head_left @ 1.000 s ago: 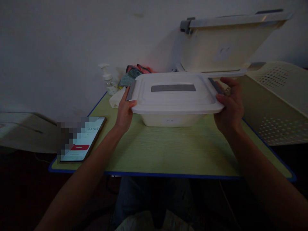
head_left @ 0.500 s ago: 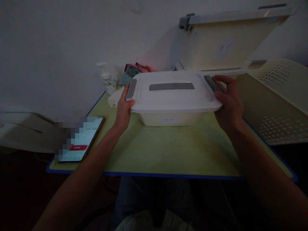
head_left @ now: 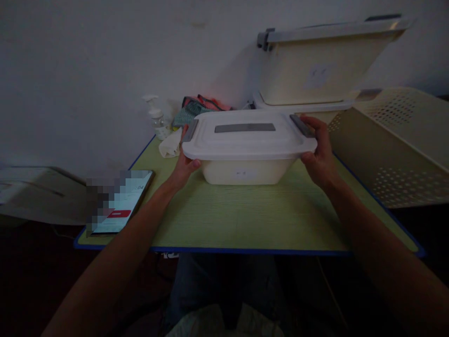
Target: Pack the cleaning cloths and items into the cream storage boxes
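One bench (head_left: 238,220), pale green with wood grain and a blue edge, which I viewed from afar through the head camera. Left front corner: one flat smartphone in a dark case (head_left: 129,199), screen lit with a red button, partly masked by blocky pixels. Left rear: one clear pump bottle with a white top (head_left: 159,124); just beside it, one crumpled white cloth (head_left: 170,144); next, one teal and red fabric heap (head_left: 191,112). Right rear: one large cream plastic bin with a white lid and grey clips (head_left: 298,70), pale label on its front, which stood on a white-lidded lower bin (head_left: 301,106). Right edge: one cream perforated plastic basket (head_left: 400,140).

Principal piece: one low cream plastic box with a white lid (head_left: 245,140), at the middle of the bench, where its base appeared to rest; it blocked my view of part of the fabric heap and lower bin. Rounded corners, body narrowing downward, small front label I could not read, grey bar across the lid, grey latch at each end. The left hand (head_left: 181,164) gripped its left end, thumb under the rim; the right hand (head_left: 318,152) gripped the opposite end, fingers about the latch.
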Tool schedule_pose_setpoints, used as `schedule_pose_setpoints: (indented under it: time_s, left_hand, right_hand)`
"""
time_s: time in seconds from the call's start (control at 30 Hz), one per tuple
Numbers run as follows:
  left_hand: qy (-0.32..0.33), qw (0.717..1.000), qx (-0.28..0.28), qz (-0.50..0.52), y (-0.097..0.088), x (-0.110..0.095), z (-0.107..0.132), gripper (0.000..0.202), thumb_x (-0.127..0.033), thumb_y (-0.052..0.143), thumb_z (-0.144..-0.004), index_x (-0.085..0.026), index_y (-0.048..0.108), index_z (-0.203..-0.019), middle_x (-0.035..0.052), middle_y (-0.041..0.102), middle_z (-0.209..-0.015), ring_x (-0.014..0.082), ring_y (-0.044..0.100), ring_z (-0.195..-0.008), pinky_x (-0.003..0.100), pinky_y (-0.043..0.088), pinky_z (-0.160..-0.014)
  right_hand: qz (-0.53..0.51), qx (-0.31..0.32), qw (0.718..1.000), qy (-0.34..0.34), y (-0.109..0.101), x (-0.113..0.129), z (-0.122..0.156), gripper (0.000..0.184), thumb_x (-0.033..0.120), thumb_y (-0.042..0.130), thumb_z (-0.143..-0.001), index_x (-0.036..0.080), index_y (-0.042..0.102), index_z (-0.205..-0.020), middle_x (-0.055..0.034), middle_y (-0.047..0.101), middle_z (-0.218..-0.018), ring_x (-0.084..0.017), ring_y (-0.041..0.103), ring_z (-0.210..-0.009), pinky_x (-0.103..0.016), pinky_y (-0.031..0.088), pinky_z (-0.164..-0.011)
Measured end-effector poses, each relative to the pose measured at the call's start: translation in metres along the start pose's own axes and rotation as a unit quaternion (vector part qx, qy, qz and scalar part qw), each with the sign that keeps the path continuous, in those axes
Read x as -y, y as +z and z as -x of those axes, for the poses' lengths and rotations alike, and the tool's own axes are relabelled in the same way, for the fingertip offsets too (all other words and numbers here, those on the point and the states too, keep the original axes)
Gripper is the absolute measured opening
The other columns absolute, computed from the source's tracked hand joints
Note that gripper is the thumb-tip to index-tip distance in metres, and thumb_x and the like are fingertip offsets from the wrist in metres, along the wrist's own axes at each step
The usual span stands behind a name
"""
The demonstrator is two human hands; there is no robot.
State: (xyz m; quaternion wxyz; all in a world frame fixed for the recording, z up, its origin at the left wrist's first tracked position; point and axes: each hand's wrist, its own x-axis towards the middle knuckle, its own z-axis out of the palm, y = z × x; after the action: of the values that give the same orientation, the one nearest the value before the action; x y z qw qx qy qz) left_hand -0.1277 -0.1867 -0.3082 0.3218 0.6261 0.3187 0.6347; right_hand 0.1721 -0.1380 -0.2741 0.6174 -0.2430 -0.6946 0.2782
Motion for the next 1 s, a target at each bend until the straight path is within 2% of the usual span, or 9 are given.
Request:
schedule_pose_setpoints:
  time_s: [0.1, 0.17, 0.27, 0.37, 0.5, 0.63, 0.83, 1.0]
  left_hand:
    - [0.023, 0.998, -0.035, -0.036, 0.002, 0.001, 0.001, 0.09, -0.07, 0.066, -0.053, -0.028, 0.04, -0.129, 0.0103, 0.041, -0.139, 0.0272, 0.027, -0.135, 0.039, 0.019, -0.112]
    - [0.032, 0.996, -0.057, -0.06, 0.003, 0.0, 0.002, 0.09, -0.071, 0.064, -0.054, -0.027, 0.04, -0.128, 0.0106, 0.039, -0.141, 0.0284, 0.028, -0.135, 0.039, 0.021, -0.112]
    - [0.04, 0.995, -0.06, -0.072, 0.005, -0.003, 0.003, 0.092, -0.073, 0.063, -0.054, -0.026, 0.038, -0.13, 0.0118, 0.033, -0.144, 0.0304, 0.029, -0.134, 0.041, 0.025, -0.11]
    - [0.045, 0.995, -0.062, -0.068, 0.007, -0.006, 0.004, 0.089, -0.071, 0.063, -0.056, -0.027, 0.038, -0.129, 0.0109, 0.034, -0.144, 0.0296, 0.03, -0.133, 0.041, 0.026, -0.11]
    - [0.055, 0.995, -0.059, -0.054, 0.013, -0.01, 0.005, 0.088, -0.069, 0.065, -0.055, -0.027, 0.039, -0.129, 0.0101, 0.037, -0.143, 0.0296, 0.026, -0.135, 0.04, 0.023, -0.111]
    - [0.069, 0.996, -0.021, -0.047, 0.019, -0.01, 0.007, 0.081, -0.066, 0.063, -0.062, -0.03, 0.039, -0.131, 0.0068, 0.035, -0.145, 0.0286, 0.023, -0.137, 0.041, 0.019, -0.113]
    - [0.029, 0.997, 0.055, -0.037, 0.026, -0.002, 0.013, 0.073, -0.071, 0.041, -0.075, -0.04, 0.024, -0.139, -0.0078, 0.019, -0.151, 0.0219, 0.011, -0.14, 0.037, 0.014, -0.116]
    - [0.022, 0.998, 0.024, -0.058, 0.035, 0.004, 0.014, 0.066, -0.067, 0.031, -0.082, -0.037, 0.022, -0.14, -0.0069, 0.018, -0.151, 0.022, 0.01, -0.14, 0.04, 0.011, -0.116]
  right_hand:
    - [0.029, 0.043, 0.998, -0.021, -0.003, 0.003, 0.0, 0.069, 0.072, 0.065, -0.053, 0.03, 0.057, -0.107, -0.0036, 0.052, -0.126, -0.029, 0.036, -0.129, -0.047, 0.022, -0.11]
    - [0.045, 0.042, 0.998, -0.029, -0.005, 0.003, 0.0, 0.065, 0.072, 0.063, -0.056, 0.029, 0.058, -0.106, -0.006, 0.052, -0.126, -0.029, 0.035, -0.129, -0.047, 0.023, -0.109]
    - [0.065, 0.057, 0.995, -0.045, -0.009, 0.002, 0.0, 0.064, 0.072, 0.062, -0.058, 0.028, 0.059, -0.105, -0.0077, 0.052, -0.126, -0.031, 0.036, -0.128, -0.048, 0.028, -0.107]
    - [0.063, 0.066, 0.993, -0.069, -0.011, -0.001, -0.003, 0.056, 0.072, 0.051, -0.068, 0.029, 0.06, -0.102, -0.0049, 0.053, -0.126, -0.029, 0.043, -0.123, -0.05, 0.03, -0.104]
    - [0.029, 0.024, 0.996, -0.081, -0.01, -0.002, -0.006, 0.047, 0.066, 0.036, -0.082, 0.029, 0.064, -0.086, -0.0017, 0.064, -0.109, -0.025, 0.051, -0.115, -0.05, 0.03, -0.105]
    - [0.009, -0.012, 0.997, -0.072, -0.016, 0.004, -0.01, 0.041, 0.057, 0.041, -0.085, 0.028, 0.067, -0.071, -0.003, 0.069, -0.084, -0.024, 0.06, -0.099, -0.048, 0.037, -0.1]
    - [0.0, -0.045, 0.996, -0.075, -0.035, 0.014, -0.017, 0.04, 0.048, 0.051, -0.083, 0.022, 0.068, -0.058, -0.0014, 0.066, -0.064, -0.019, 0.063, -0.074, -0.044, 0.046, -0.087]
    - [-0.032, -0.07, 0.996, -0.05, -0.041, 0.016, -0.019, 0.047, 0.053, 0.051, -0.08, 0.02, 0.064, -0.05, -0.0018, 0.061, -0.055, -0.017, 0.061, -0.07, -0.037, 0.045, -0.082]
